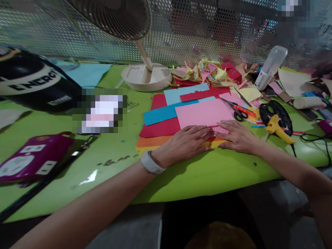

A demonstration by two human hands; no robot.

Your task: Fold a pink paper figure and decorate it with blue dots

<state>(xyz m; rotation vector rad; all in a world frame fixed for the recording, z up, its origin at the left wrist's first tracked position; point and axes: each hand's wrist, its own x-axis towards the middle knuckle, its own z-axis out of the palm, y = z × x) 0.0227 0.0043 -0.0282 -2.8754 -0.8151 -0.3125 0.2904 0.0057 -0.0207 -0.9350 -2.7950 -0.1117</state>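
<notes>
My left hand [188, 140], with a pale band [152, 162] on its wrist, lies with fingers stretched out over the near edge of a pink paper sheet [203, 112]. From the other side, my right hand [237, 136] reaches in with its fingers spread flat on the same edge. The fingertips of both hands nearly meet there and partly hide it. Below are red paper [155, 128], a blue strip [160, 114] and orange paper [153, 141]. Black-handled scissors [240, 115] rest just beyond my right hand.
A yellow glue gun [280, 129] and black palette [276, 112] lie right. Paper scraps [210, 72] are heaped behind, near a clear bottle [271, 69]. A fan base [146, 77] stands at the back. Left are a purple power strip [33, 155] and a black ENERGY container [38, 81].
</notes>
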